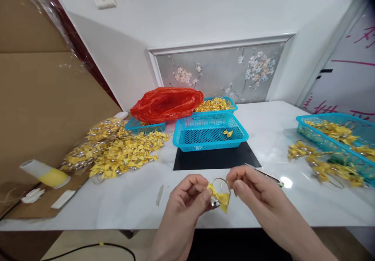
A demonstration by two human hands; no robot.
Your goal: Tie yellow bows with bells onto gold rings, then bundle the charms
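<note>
Between the fingers of my left hand [189, 204] is a yellow ribbon bow [223, 201] with a small silver bell [215, 202] at its knot. A thin gold wire loop [222, 179] rises from the bow. The fingertips of my right hand [252, 186] pinch the loop's right side. Both hands are above the front of the white table [140, 210]. Partly behind my right hand lies a slim pointed tool [268, 176], perhaps tweezers. Straight ahead, a blue basket [211, 147] holds a single yellow bow [228, 133].
A big heap of yellow bows with bells [125, 151] covers the table's left. A red plastic bag [166, 104] rests over baskets behind. More bows lie beside a blue basket [336, 136] at right. A yellow-and-white cone [45, 174] stands on cardboard at far left.
</note>
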